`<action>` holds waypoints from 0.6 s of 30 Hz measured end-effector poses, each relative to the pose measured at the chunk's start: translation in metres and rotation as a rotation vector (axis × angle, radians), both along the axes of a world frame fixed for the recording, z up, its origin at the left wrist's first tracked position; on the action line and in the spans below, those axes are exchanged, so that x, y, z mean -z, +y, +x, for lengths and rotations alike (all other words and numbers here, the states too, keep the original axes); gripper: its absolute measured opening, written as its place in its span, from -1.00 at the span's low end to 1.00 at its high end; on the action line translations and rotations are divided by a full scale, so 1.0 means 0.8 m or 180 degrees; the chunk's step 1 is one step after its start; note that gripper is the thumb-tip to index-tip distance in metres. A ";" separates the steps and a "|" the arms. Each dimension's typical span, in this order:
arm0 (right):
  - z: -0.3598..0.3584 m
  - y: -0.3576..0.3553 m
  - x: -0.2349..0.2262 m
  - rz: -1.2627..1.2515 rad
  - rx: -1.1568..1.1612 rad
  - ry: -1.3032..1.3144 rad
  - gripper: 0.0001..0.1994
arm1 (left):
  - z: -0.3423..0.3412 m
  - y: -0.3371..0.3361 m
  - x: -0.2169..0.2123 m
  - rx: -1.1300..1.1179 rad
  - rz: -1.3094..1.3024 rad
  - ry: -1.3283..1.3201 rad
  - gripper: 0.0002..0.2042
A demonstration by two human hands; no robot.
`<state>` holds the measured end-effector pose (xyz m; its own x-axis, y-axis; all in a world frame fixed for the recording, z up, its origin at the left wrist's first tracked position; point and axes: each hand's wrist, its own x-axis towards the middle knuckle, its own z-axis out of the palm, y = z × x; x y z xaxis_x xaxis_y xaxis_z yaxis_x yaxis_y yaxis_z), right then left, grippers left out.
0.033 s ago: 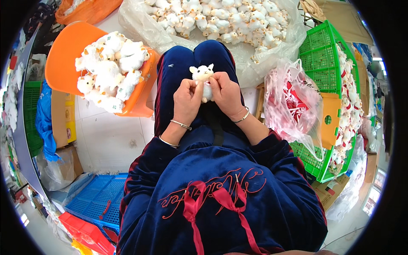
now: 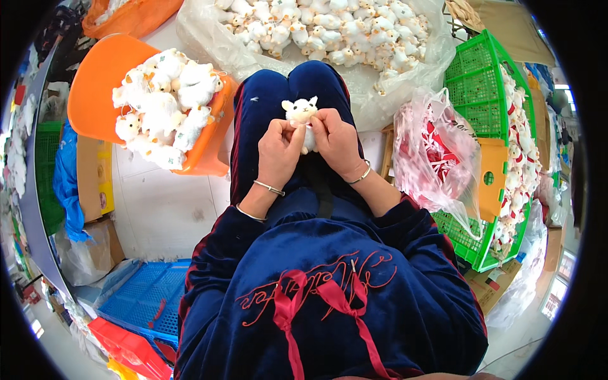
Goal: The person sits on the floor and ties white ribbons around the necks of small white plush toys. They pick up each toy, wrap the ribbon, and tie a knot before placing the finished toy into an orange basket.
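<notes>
A small white plush animal (image 2: 300, 110) with pointed ears and dark eyes is held upright above my lap, facing up. My left hand (image 2: 277, 152) pinches it at the neck from the left, thumb and forefinger together. From the other side my right hand (image 2: 339, 140) pinches at the same spot, its fingertips almost meeting the left ones. A thin reddish bit shows between the fingertips, too small to make out fully. Below the hands the toy's white body is visible, while its neck is mostly covered by my fingers.
An orange chair (image 2: 95, 95) at the left bears a pile of white plush toys (image 2: 163, 104). More toys lie on clear plastic sheeting (image 2: 202, 38) ahead. To the right, a plastic bag (image 2: 437, 152) of red-and-white pieces hangs by a green crate (image 2: 468, 69). Blue crates (image 2: 142, 294) stand lower left.
</notes>
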<state>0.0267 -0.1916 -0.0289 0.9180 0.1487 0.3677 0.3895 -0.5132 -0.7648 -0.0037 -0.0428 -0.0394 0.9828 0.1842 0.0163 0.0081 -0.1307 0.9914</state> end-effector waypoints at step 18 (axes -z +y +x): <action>-0.001 -0.012 -0.015 0.0418 -0.0226 0.0498 -0.87 | -0.002 0.014 -0.003 0.0129 0.0362 0.0376 -0.60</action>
<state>0.0259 -0.2012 -0.0172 0.9543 0.1753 0.2420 0.2924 -0.3806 -0.8773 -0.0056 -0.0313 -0.0372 0.9856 0.1479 -0.0814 0.1162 -0.2446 0.9626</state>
